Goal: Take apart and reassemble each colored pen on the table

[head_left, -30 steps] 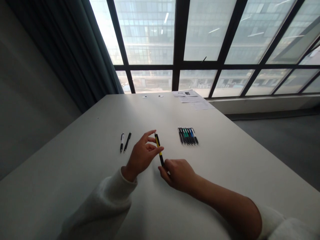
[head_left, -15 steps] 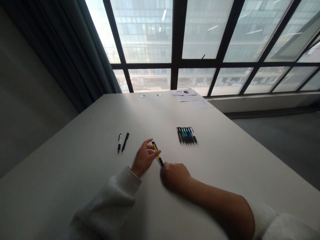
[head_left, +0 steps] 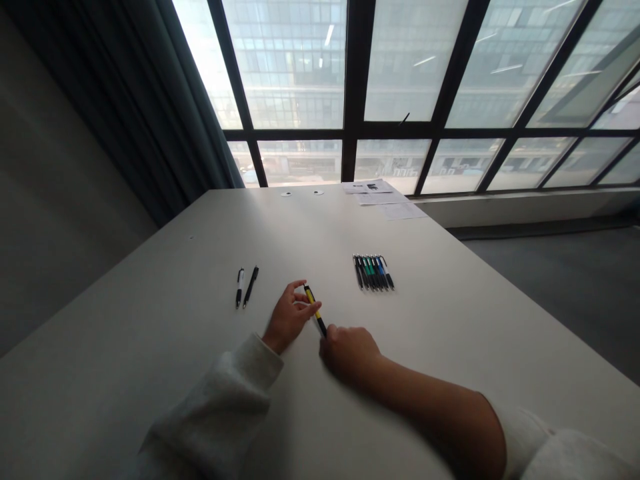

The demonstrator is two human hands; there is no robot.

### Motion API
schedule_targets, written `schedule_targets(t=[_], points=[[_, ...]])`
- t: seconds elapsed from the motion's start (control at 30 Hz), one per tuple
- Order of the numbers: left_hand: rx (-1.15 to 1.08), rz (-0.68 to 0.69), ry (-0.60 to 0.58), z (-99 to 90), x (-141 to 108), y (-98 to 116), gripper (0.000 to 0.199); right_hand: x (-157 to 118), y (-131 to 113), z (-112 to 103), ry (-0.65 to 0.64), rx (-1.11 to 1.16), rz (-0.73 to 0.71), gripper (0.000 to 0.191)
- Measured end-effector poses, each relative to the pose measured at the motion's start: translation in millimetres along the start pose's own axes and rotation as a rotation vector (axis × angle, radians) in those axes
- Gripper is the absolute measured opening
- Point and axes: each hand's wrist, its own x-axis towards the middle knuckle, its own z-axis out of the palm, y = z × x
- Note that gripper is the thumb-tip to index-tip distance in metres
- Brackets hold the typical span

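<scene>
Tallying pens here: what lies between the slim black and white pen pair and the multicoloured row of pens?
The left hand, with a yellow-and-black pen between fingers and thumb, in the head view.

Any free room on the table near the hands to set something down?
Yes: the tabletop left of the two loose pens, and the stretch right of the pen row, nearer than the papers. Crowded: the yellow-and-black pen between the left hand and right hand.
</scene>
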Motion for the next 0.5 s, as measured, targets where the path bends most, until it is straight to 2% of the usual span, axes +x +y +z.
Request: schedule_targets(t=[0.27,0.4,0.5], points=[[-0.006,0.019,-0.001,-0.3,1.0,-4.9,0.073,2.0,2.3,0.1,-0.020,0.017,-0.013,0.031],[-0.033,0.018,0.027,0.4,2.8,-9.4,0.084,12.0,10.7,-5.0,-0.022,0.024,0.052,0.031],[-0.035,0.017,0.020,0.3,3.9,-11.4,0.083,24.3,21.8,-11.1,-0.021,0.024,0.125,0.031]])
